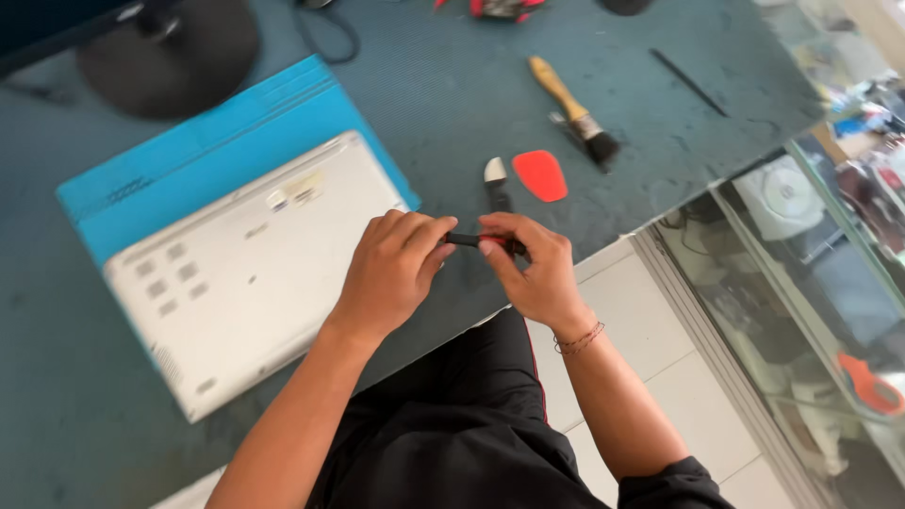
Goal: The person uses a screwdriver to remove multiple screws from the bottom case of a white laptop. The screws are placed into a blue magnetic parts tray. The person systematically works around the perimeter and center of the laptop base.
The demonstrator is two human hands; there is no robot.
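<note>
Near the middle of the frame, the left hand [391, 273] and the right hand [535, 273] are meeting over the front edge of the dark grey table [443, 104]. Both are gripping 1 slim black tool [468, 240] lying roughly level between them: the left fingers [426, 231] are curling closed around its left end, and the right thumb and fingertips [500, 226] are pinching its right end. What kind of tool it is cannot be told, since the hands are hiding most of it.

To the left, a silver laptop [236, 273] is lying bottom-side up on a blue mat [236, 141], just beside the left hand. Just above the hands, a black-handled pry tool with a pale tip [496, 184] and an orange-red plastic pick [540, 175] are lying side by side. Further up and right, a wooden-handled brush [572, 108] is resting at a slant, with a thin black rod [688, 82] beyond it. A round black monitor base [179, 57] is sitting in the upper left.
</note>
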